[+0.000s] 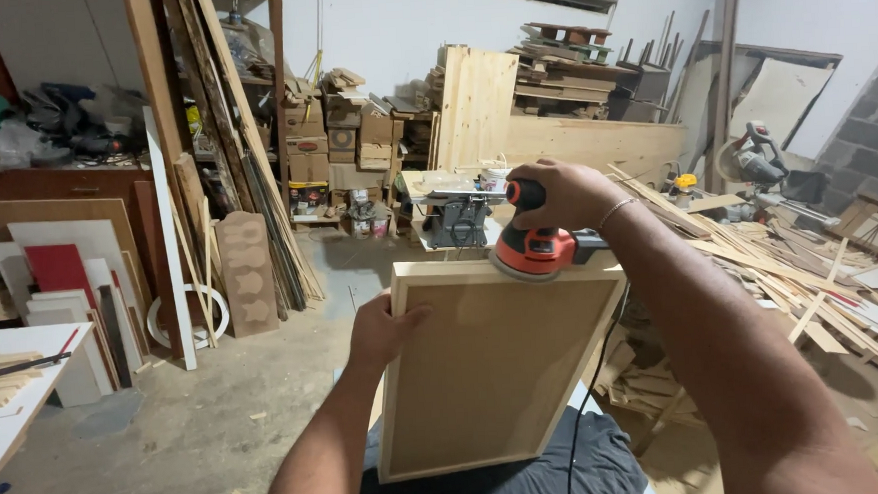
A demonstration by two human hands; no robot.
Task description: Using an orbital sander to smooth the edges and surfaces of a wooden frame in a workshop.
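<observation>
Framed wooden panel (pixel 490 365): pale frame, brown inset; stands tilted on edge on the person's lap, centre foreground. Orange-and-black sander (pixel 531 247): pad rests on the panel's top edge; black cord (pixel 589 389) hangs down the right side. Right hand (pixel 556 193): closed over the sander's top grip. Left hand (pixel 385 330): clamped on the panel's left edge, well apart from the right. Table saw (pixel 454 211): behind, mid-room. Scrap wood strips (pixel 781 269): heaped at right. Sheet offcuts (pixel 60 277): leaning at left. Concrete floor (pixel 198 430): dusty.
</observation>
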